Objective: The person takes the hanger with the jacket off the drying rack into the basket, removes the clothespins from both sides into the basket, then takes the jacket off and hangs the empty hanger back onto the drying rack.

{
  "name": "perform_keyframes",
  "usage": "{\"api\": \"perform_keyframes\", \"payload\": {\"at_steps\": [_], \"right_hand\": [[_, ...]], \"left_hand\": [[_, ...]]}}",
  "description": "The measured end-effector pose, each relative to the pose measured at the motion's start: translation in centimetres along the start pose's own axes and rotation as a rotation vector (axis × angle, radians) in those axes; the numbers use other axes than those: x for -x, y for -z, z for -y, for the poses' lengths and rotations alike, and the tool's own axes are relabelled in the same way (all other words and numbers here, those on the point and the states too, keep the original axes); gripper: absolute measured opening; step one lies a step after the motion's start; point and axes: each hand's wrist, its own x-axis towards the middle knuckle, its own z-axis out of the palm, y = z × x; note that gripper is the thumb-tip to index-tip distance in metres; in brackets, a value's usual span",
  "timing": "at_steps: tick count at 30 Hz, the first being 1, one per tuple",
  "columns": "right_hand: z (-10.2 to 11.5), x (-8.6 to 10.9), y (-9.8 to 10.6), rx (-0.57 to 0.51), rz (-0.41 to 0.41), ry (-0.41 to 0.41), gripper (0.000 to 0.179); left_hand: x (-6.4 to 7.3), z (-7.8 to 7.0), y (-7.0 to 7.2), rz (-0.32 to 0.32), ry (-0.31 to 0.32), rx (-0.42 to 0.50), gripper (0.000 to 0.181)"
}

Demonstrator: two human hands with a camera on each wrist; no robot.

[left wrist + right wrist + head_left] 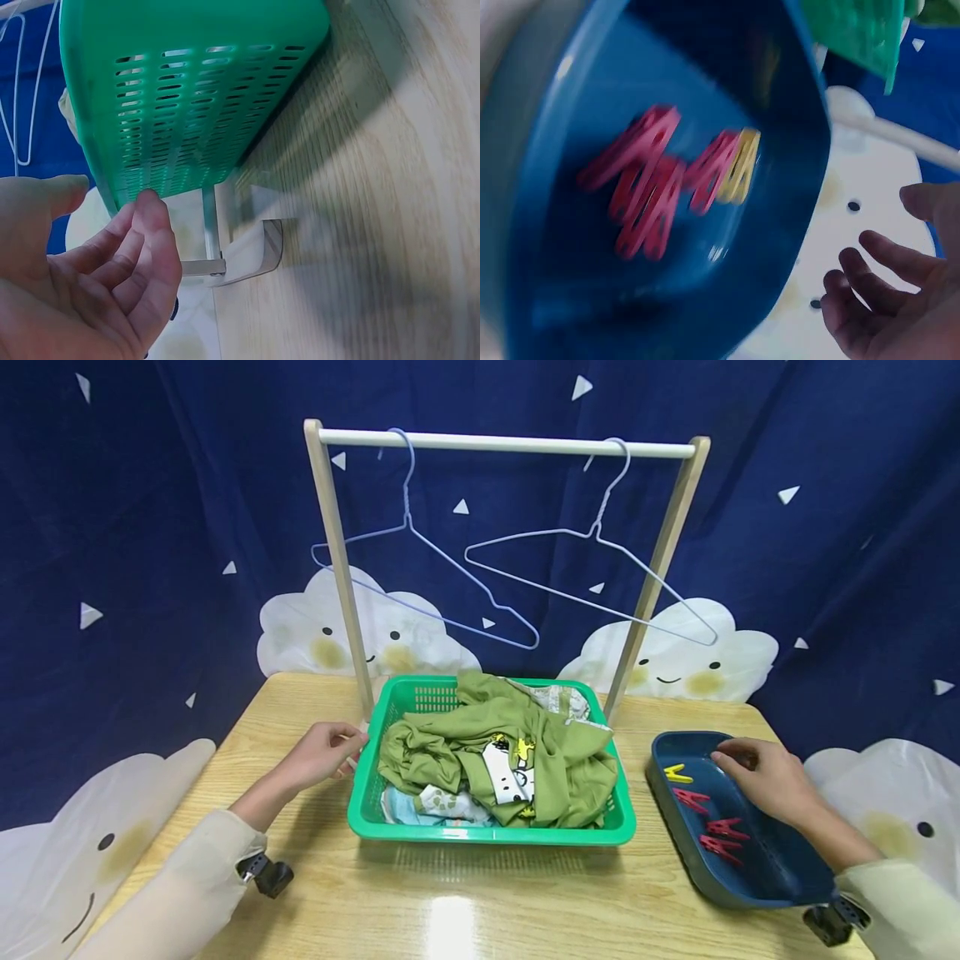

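A green plastic basket (491, 836) stands on the table, heaped with a crumpled olive-green garment (442, 752) that bears a cartoon print. My left hand (330, 752) is beside the basket's left wall, fingers loosely bent and nothing in them; in the left wrist view, whether a fingertip touches the basket (187, 97) cannot be told. Over the dark blue tray (780, 852) at the right hovers my right hand (772, 777), bare of any object, its fingers loosely spread in the right wrist view. Inside that tray lie a yellow clothespin (740, 166) and several red clothespins (656, 202).
Behind the basket rises a garment rack with a white rail (510, 442) and wooden posts. Two wire hangers, a left one (450, 622) and a right one (577, 600), hang from it above the basket. A dark blue curtain (480, 393) with cloud shapes backs the wooden table (360, 902).
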Motion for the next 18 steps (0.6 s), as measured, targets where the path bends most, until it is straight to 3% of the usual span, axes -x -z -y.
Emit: {"api": "perform_keyframes", "payload": {"at_steps": [3,9,18], "right_hand": [[-1.9,0.1,0.5,0.042,-0.007,-0.024,0.042],[-5.1,0.7,1.4,0.120,0.056,-0.104,0.055],[-7.0,1.1,1.0,0.145,0.204,-0.121,0.058]], "left_hand": [[0.2,0.1,0.1,-0.002,0.000,-0.003,0.037],[0.5,0.3,0.4,0.015,-0.001,0.010,0.038],[1.2,0.4,0.9,0.023,0.022,-0.011,0.043]]}}
